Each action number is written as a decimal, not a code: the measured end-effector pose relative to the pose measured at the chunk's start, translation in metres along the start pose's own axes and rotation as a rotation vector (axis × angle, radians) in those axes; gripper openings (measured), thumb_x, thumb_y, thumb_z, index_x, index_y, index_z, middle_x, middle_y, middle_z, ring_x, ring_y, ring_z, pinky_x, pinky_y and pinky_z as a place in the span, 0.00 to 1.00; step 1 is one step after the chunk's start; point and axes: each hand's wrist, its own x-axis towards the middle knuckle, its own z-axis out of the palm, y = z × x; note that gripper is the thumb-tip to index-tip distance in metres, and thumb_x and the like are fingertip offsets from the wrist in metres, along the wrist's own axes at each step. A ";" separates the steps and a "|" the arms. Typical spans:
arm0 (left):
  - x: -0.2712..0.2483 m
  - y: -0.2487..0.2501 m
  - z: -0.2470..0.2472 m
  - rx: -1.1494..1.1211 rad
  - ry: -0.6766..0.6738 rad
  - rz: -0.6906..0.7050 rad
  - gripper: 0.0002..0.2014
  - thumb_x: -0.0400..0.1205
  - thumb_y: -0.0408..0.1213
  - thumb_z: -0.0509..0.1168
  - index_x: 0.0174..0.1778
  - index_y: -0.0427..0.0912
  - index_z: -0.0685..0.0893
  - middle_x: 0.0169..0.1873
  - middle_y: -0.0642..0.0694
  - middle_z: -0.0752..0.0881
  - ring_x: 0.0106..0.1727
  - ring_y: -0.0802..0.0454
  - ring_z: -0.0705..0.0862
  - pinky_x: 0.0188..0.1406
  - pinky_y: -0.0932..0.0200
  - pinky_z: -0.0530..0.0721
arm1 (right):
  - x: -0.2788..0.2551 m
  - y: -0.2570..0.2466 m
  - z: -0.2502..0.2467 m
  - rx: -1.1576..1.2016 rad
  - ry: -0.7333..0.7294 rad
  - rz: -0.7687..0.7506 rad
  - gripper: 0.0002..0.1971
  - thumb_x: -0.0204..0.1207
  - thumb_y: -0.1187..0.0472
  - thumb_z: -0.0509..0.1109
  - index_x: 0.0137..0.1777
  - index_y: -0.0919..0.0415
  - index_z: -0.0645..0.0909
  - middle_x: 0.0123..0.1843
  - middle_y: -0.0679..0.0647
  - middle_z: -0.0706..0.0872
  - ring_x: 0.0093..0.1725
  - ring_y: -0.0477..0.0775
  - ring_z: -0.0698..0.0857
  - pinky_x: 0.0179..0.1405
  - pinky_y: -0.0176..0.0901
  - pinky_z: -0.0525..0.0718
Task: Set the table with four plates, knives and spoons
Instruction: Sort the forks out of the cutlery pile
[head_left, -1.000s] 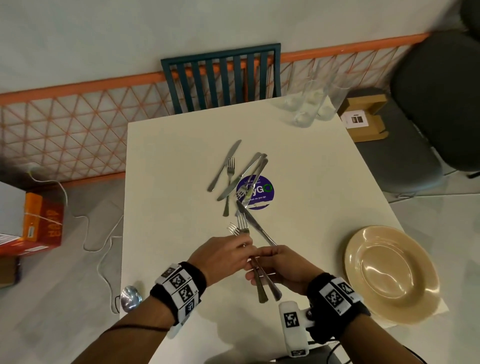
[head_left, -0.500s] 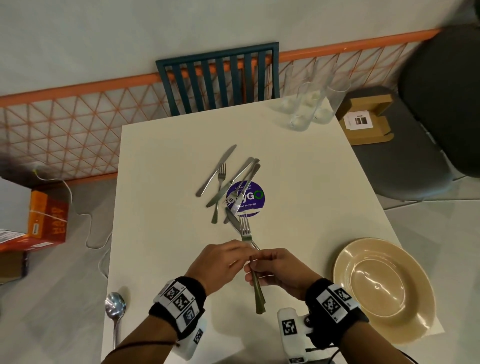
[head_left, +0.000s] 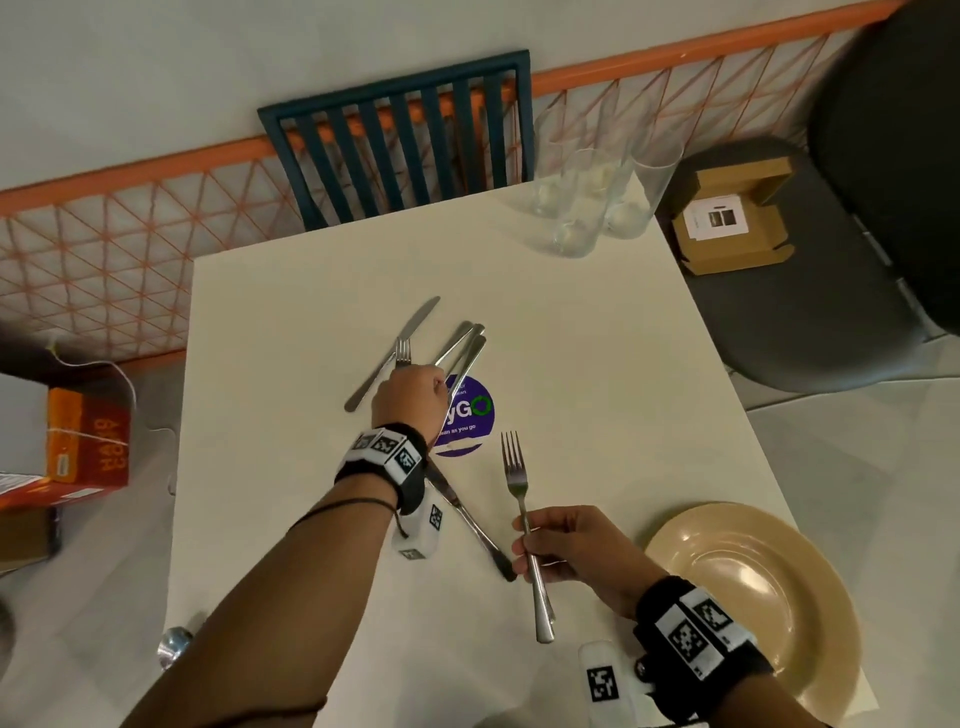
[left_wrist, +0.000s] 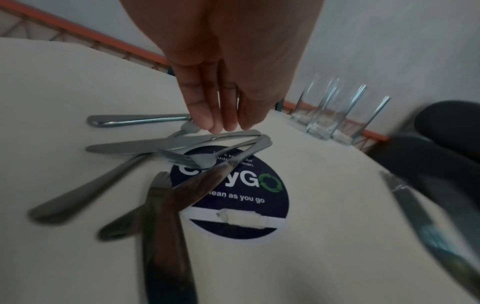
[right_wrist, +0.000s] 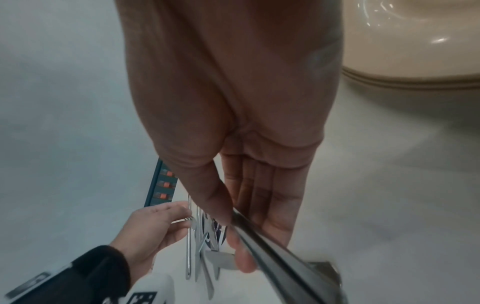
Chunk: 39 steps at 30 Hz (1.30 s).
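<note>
My left hand (head_left: 415, 387) reaches over the loose cutlery pile (head_left: 457, 343) at the table's centre. In the left wrist view its fingers (left_wrist: 221, 123) point straight down and touch a knife (left_wrist: 161, 144) in that pile. My right hand (head_left: 550, 545) pinches a fork (head_left: 514, 467) by the handle, tines pointing away; a second handle seems to lie under it. One knife (head_left: 470, 525) lies flat between my two arms. A beige plate (head_left: 748, 597) sits at the front right corner. The spoon (head_left: 174, 642) rests at the front left edge.
Several empty glasses (head_left: 587, 202) stand at the table's far right corner. A dark blue chair (head_left: 405, 140) is behind the table, and a grey chair with a cardboard box (head_left: 732, 218) is at the right. A round purple sticker (head_left: 467, 415) marks the table's middle.
My left hand has let go of the cutlery held with the right hand and moved forward to the pile. The right hand keeps the fork, and a knife now lies on the table.
</note>
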 end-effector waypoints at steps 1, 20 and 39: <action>0.008 0.003 0.004 0.039 -0.016 -0.013 0.10 0.84 0.36 0.60 0.41 0.43 0.85 0.38 0.44 0.88 0.38 0.43 0.87 0.36 0.53 0.87 | 0.001 -0.001 -0.005 -0.002 0.005 0.003 0.10 0.79 0.75 0.67 0.57 0.70 0.85 0.43 0.62 0.92 0.43 0.61 0.91 0.53 0.55 0.91; -0.008 -0.006 -0.020 -0.152 0.016 -0.140 0.05 0.77 0.33 0.72 0.47 0.40 0.90 0.39 0.47 0.91 0.38 0.51 0.87 0.43 0.60 0.85 | 0.018 -0.020 -0.018 -0.011 -0.001 0.055 0.09 0.79 0.74 0.67 0.57 0.70 0.85 0.46 0.63 0.91 0.42 0.59 0.90 0.52 0.53 0.89; -0.132 -0.004 -0.042 0.177 -0.080 0.994 0.11 0.74 0.32 0.75 0.50 0.48 0.87 0.45 0.51 0.86 0.40 0.55 0.85 0.33 0.59 0.87 | -0.020 -0.007 0.028 0.090 -0.237 0.024 0.13 0.83 0.69 0.66 0.64 0.72 0.83 0.51 0.63 0.88 0.46 0.59 0.89 0.54 0.53 0.89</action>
